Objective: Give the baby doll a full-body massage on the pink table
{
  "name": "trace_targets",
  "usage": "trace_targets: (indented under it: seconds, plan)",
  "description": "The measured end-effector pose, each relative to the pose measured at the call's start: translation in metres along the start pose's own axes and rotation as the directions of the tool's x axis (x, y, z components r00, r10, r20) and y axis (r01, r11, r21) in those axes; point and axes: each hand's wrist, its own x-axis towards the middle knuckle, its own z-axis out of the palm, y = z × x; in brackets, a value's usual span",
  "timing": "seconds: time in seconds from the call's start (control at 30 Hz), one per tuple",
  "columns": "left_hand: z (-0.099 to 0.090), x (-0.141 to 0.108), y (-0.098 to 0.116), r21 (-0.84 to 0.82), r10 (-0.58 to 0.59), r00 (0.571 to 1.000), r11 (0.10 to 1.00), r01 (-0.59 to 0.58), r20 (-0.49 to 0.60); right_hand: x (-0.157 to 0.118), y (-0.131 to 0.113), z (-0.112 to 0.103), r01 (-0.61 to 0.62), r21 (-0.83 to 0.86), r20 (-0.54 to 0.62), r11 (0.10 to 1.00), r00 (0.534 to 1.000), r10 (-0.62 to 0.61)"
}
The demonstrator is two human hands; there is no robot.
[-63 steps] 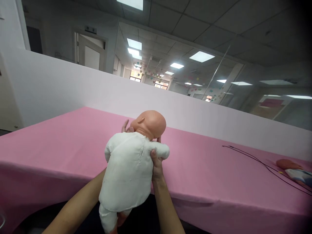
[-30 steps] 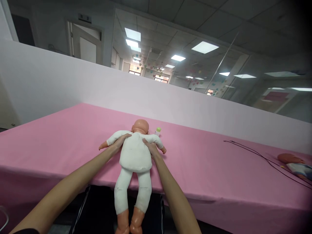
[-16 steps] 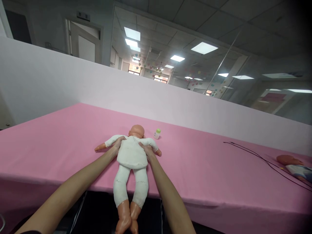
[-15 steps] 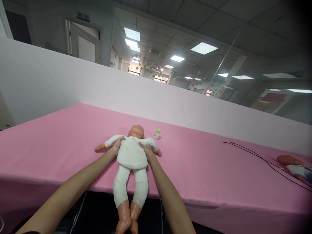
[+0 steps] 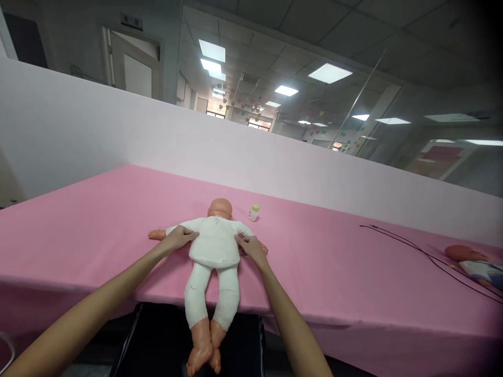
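A baby doll [image 5: 215,243] in a white cloth suit lies face down, its bald head toward the back and its legs hanging past the table's front edge. Its arms spread out to both sides. At the doll's left-hand side in view, just under the arm, my left hand [image 5: 178,238] pinches with closed fingertips against the white cloth. My right hand [image 5: 251,247] does likewise on the other side below the armpit, its fingers partly hidden. Beyond the doll's shoulder stands a small bottle [image 5: 253,213] with a green cap.
A pink cloth [image 5: 314,262] covers the table, with a white partition [image 5: 275,162] and glass behind it. Far right lies a second doll [image 5: 467,256], near thin black cables [image 5: 416,248]. A dark seat-like shape [image 5: 161,340] is below the front edge.
Both hands have shifted outward from the doll's upper back to its sides. The doll's arms lie slightly farther out, and its head is more upright in view.
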Motion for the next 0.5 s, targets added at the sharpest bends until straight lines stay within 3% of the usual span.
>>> trace_targets:
  seconds: [0.1,0.17,0.23,0.3,0.5]
  plan:
    - [0.002,0.000,0.019,0.184,0.116,0.992,0.978,-0.104,-0.058,-0.001,-0.008,0.002,0.210,-0.211,-0.188,0.955,0.950,-0.251]
    - [0.013,0.003,0.032,0.221,0.223,0.974,0.952,-0.211,-0.030,0.002,-0.014,0.012,0.369,-0.231,-0.111,0.900,0.909,-0.401]
    - [0.028,0.007,0.039,0.202,0.271,0.958,0.937,-0.285,0.095,0.005,-0.014,0.024,0.427,-0.203,0.036,0.881,0.903,-0.429]
    - [0.040,0.010,0.038,0.217,0.249,0.953,0.934,-0.283,0.170,0.007,-0.009,0.031,0.417,-0.207,0.138,0.885,0.908,-0.396]
    - [0.051,0.014,0.034,0.146,0.236,0.971,0.960,-0.238,0.030,0.003,0.002,0.019,0.475,-0.166,0.200,0.864,0.874,-0.442]
